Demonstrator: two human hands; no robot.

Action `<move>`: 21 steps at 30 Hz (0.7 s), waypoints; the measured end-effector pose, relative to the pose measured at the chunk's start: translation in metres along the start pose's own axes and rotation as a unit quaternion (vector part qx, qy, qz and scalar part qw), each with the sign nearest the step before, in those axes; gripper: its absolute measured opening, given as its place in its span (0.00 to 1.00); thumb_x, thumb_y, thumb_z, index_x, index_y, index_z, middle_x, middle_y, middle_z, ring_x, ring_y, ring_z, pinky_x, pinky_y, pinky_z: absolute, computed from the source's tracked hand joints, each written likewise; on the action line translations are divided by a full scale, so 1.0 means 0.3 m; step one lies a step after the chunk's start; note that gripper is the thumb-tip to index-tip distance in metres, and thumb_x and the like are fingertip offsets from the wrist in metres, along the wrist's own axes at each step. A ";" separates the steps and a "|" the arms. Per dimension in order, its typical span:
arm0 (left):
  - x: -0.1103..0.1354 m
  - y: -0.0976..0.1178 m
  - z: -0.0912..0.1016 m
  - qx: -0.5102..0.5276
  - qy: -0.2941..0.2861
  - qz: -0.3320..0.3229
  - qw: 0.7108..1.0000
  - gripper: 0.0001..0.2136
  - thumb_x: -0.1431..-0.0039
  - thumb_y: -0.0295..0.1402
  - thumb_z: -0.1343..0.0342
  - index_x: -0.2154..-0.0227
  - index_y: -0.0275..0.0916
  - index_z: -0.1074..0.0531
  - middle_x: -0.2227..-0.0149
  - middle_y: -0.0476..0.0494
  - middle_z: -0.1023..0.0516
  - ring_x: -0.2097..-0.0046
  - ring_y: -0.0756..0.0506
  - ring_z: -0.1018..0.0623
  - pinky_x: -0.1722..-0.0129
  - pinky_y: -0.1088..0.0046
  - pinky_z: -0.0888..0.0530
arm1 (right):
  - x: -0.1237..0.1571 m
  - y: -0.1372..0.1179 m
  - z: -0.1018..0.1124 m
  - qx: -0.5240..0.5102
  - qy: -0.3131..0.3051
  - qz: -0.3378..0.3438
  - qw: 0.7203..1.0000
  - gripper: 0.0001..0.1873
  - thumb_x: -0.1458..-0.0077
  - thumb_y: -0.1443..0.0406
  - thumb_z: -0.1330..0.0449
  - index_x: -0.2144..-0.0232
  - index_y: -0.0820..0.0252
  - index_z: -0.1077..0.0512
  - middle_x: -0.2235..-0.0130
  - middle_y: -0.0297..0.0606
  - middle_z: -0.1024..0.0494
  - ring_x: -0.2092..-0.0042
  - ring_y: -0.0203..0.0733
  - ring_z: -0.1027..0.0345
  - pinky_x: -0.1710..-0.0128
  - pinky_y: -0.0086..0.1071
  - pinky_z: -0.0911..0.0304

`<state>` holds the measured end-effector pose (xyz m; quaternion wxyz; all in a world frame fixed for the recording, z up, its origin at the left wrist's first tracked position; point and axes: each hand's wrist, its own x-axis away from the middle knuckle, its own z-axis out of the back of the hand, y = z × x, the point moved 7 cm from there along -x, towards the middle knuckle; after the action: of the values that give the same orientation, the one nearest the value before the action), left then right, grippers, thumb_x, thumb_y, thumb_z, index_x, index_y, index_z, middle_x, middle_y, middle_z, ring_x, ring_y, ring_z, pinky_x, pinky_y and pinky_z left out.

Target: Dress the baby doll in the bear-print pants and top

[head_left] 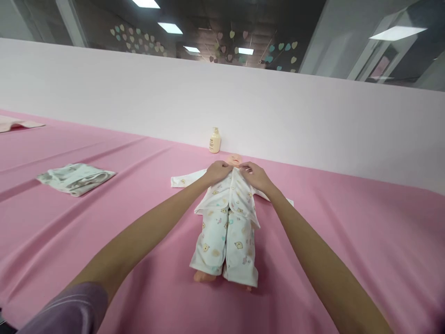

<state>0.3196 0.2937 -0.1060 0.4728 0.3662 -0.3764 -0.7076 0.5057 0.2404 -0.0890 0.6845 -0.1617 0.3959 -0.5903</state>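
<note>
A baby doll [235, 159] lies on its back, its head toward the wall and its feet toward me. It wears a white printed jacket [239, 197] and matching trousers [212, 243], with bare feet showing below the cuffs. At the doll's neck, my left hand [219, 171] pinches the left side of the jacket's collar. Opposite it, my right hand [256, 176] has its fingers closed on the right side of the collar. The jacket's front edges meet near the top and part at the hem. Both sleeves are spread outward.
A cream pump bottle [214, 141] stands by the white wall [139, 97], beyond the doll's head. On the left lies a folded printed cloth [76, 178], and a pink cloth [17, 123] is at the far left. A wrinkled pink cover [149, 287] is under everything.
</note>
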 end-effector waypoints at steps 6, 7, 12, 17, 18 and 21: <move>-0.037 -0.084 -0.052 0.072 -0.015 0.042 0.996 0.14 0.42 0.44 0.29 0.72 0.38 0.21 0.69 0.44 0.19 0.64 0.43 0.21 0.64 0.69 0.29 | -0.036 0.086 -0.083 -0.037 -0.015 -0.006 0.999 0.16 0.34 0.55 0.35 0.48 0.51 0.15 0.48 0.40 0.18 0.54 0.44 0.29 0.49 0.38 0.30; -0.036 -0.096 -0.054 0.082 -0.013 0.047 0.995 0.13 0.42 0.44 0.29 0.69 0.38 0.19 0.67 0.44 0.17 0.62 0.43 0.20 0.63 0.69 0.28 | -0.034 0.094 -0.089 -0.047 -0.016 -0.003 0.999 0.16 0.34 0.55 0.35 0.48 0.50 0.16 0.49 0.39 0.17 0.54 0.43 0.29 0.50 0.37 0.30; -0.027 -0.114 -0.065 0.104 -0.018 0.061 0.993 0.11 0.40 0.42 0.31 0.63 0.39 0.16 0.62 0.45 0.15 0.57 0.41 0.17 0.60 0.69 0.26 | -0.028 0.105 -0.092 -0.081 -0.005 0.012 0.997 0.17 0.35 0.53 0.34 0.50 0.51 0.16 0.51 0.37 0.16 0.57 0.42 0.32 0.53 0.36 0.31; -0.020 -0.107 -0.059 0.092 -0.014 0.061 0.994 0.12 0.39 0.43 0.32 0.63 0.38 0.19 0.63 0.44 0.15 0.59 0.42 0.18 0.61 0.69 0.28 | -0.017 0.090 -0.091 -0.096 0.009 0.008 0.995 0.17 0.36 0.51 0.33 0.52 0.53 0.16 0.49 0.39 0.16 0.56 0.43 0.33 0.53 0.36 0.32; -0.018 -0.103 -0.058 0.084 -0.009 0.052 0.995 0.12 0.39 0.43 0.31 0.63 0.39 0.19 0.62 0.44 0.15 0.59 0.42 0.18 0.61 0.69 0.28 | -0.016 0.088 -0.093 -0.099 0.008 0.007 0.995 0.17 0.36 0.51 0.33 0.52 0.53 0.17 0.48 0.39 0.17 0.56 0.42 0.33 0.53 0.36 0.32; -0.012 -0.098 -0.056 0.060 0.004 0.033 0.998 0.12 0.37 0.44 0.33 0.60 0.40 0.20 0.59 0.44 0.14 0.57 0.42 0.18 0.60 0.69 0.29 | -0.020 0.092 -0.096 -0.123 0.015 -0.001 0.992 0.17 0.38 0.54 0.32 0.51 0.55 0.19 0.48 0.39 0.17 0.57 0.41 0.34 0.51 0.36 0.32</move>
<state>0.3238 0.3020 -0.1387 0.4749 0.3837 -0.4282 -0.6663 0.5034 0.2600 -0.1243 0.6531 -0.2361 0.4755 -0.5400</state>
